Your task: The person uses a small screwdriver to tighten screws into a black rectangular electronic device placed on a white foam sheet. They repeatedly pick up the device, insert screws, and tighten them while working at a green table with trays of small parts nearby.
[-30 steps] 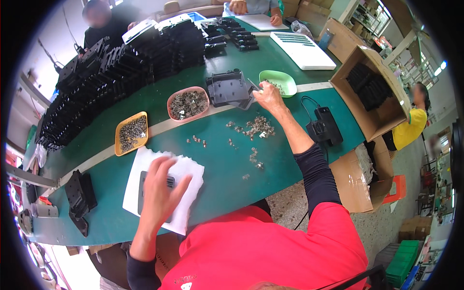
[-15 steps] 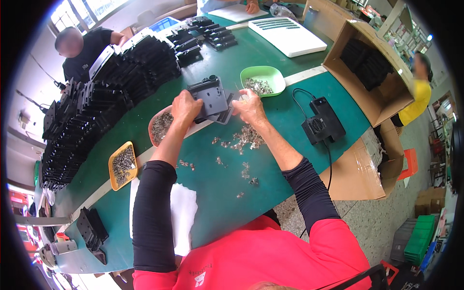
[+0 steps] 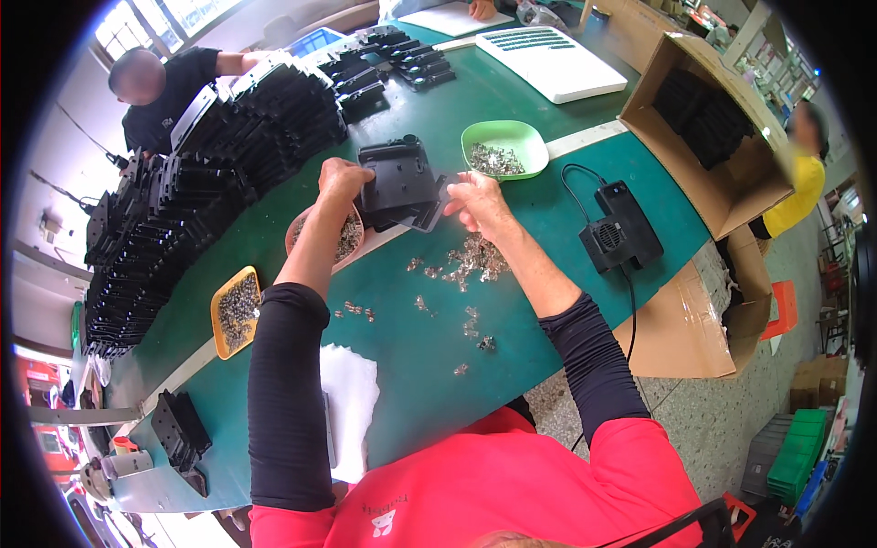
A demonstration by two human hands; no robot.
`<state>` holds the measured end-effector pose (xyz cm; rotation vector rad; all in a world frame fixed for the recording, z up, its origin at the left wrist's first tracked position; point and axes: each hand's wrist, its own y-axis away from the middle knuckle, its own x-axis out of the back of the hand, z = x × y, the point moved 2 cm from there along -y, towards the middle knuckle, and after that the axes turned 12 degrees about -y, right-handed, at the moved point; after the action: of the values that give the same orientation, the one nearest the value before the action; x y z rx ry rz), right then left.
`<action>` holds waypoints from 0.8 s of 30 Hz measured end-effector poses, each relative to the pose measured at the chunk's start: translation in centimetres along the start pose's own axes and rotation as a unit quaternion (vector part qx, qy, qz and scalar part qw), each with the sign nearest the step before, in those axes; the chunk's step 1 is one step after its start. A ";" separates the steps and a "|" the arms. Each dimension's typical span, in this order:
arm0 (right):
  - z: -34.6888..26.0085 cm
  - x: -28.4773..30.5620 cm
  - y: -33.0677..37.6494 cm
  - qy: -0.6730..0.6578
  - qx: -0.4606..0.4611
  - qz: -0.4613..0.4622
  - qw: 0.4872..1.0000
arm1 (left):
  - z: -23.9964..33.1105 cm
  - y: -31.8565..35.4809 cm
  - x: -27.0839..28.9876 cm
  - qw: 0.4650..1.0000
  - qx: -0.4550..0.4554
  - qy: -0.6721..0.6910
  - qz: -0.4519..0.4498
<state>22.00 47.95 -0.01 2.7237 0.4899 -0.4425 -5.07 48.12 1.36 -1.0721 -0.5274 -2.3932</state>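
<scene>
Over the middle of the bench, my left hand [image 3: 343, 178] grips the left edge of a black plastic case [image 3: 397, 173], a flat, squarish part with a rounded end at its top. A thinner flap [image 3: 427, 214] juts from the case's lower right. My right hand [image 3: 479, 203] pinches that flap's right edge between thumb and fingers. Beneath my left forearm sits a pink bowl [image 3: 354, 245] of small metal pieces, partly hidden. Loose shiny metal clips [image 3: 481, 262] lie heaped below my right hand. Just beyond it stands a green bowl [image 3: 530, 137] holding similar pieces.
Long stacks of black cases [image 3: 206, 192] line the left side. A yellow tray [image 3: 236, 320] of small parts, a white cloth [image 3: 352, 402] and a black corded device [image 3: 619, 228] share the bench. An open carton [image 3: 671, 183] stands at right. A co-worker [image 3: 160, 100] sits across.
The case has turned in my hands, its face now darker and less shiny. My right hand has moved slightly down along its edge, fingers spread more. The whole view has shifted a little.
</scene>
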 end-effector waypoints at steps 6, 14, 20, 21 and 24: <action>0.0 0.1 0.4 -0.007 0.040 -0.014 0.999 | 3.7 0.9 4.5 0.932 0.041 0.356 -0.057; 0.1 -1.8 0.7 -0.139 0.094 0.053 0.984 | 4.3 2.4 6.4 0.875 0.048 0.482 -0.005; 1.1 -4.9 0.6 -0.147 0.101 0.069 0.982 | 2.6 3.0 1.3 0.889 0.075 0.448 -0.051; 1.3 -4.9 0.5 -0.126 0.096 0.076 0.984 | 2.7 3.6 0.3 0.901 0.073 0.424 -0.059; 2.2 -6.1 0.6 -0.074 0.080 0.060 0.992 | -0.7 2.6 -1.1 0.976 0.068 0.208 -0.010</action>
<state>16.28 44.93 0.36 2.8242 0.2605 -0.6711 -3.40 45.89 0.47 -0.4868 -0.5407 -2.4621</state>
